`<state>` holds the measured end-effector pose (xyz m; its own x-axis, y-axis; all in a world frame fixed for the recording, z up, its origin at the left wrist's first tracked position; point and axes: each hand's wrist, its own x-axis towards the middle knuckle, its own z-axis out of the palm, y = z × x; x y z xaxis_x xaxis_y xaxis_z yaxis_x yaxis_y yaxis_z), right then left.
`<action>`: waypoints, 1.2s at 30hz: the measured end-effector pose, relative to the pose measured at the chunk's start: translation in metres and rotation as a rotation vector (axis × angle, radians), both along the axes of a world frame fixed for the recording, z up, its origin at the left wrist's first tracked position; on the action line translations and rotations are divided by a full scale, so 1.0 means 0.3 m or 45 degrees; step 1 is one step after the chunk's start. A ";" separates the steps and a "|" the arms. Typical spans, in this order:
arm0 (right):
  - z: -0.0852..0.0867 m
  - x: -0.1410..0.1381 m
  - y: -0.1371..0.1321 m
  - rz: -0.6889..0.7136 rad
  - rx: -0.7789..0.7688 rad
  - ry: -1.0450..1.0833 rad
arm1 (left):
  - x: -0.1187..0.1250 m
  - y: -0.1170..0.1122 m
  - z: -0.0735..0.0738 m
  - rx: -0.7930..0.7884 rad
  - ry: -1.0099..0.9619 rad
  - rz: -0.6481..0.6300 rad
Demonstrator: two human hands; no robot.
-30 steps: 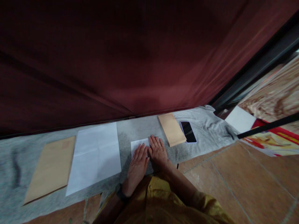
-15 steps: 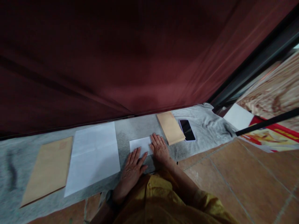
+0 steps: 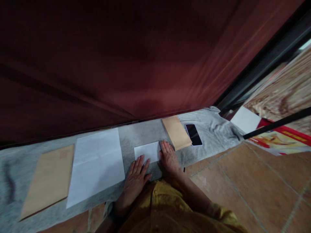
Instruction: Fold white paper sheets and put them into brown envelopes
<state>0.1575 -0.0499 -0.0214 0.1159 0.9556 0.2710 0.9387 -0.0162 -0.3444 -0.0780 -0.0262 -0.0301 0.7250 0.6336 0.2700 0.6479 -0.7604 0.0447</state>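
A small folded white paper (image 3: pixel 148 150) lies flat on the grey cloth (image 3: pixel 136 134) in front of me. My left hand (image 3: pixel 136 174) rests palm down with fingers stretched out, its fingertips on the paper's near left corner. At the paper's right edge lies my right hand (image 3: pixel 168 158), flat with its fingers extended and close together. Just beyond the right hand is a small brown envelope (image 3: pixel 177 133). A large white sheet (image 3: pixel 97 165) with a faint crease lies left of my left hand.
A larger brown envelope (image 3: pixel 50 178) lies at the far left, beside the white sheet. The phone (image 3: pixel 193 134) sits right of the small envelope. A dark red curtain (image 3: pixel 136 81) hangs behind the cloth. At the right are a black bar (image 3: pixel 279 123) and a red-and-yellow printed box (image 3: pixel 279 140).
My right hand has slid right, from on top of the small paper to its right edge. My left hand has shifted slightly left and towards me, uncovering more paper.
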 end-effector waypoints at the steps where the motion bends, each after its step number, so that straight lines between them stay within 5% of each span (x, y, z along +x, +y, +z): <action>1: 0.003 -0.009 -0.016 0.051 0.008 0.005 | 0.000 0.000 0.001 -0.003 -0.006 -0.004; 6: 0.008 -0.051 -0.077 0.358 -0.034 0.041 | 0.001 -0.002 0.001 -0.003 -0.008 -0.011; 22: 0.019 0.029 0.129 0.158 -0.103 0.013 | 0.001 -0.005 -0.002 -0.079 -0.005 0.016; 36: 0.165 0.046 0.280 0.085 -0.396 0.142 | 0.002 -0.005 -0.006 0.013 0.015 0.005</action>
<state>0.1714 0.0342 0.0281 0.0626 0.9970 -0.0457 0.8979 -0.0762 -0.4335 -0.0775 -0.0278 -0.0320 0.7259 0.6334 0.2680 0.6510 -0.7585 0.0292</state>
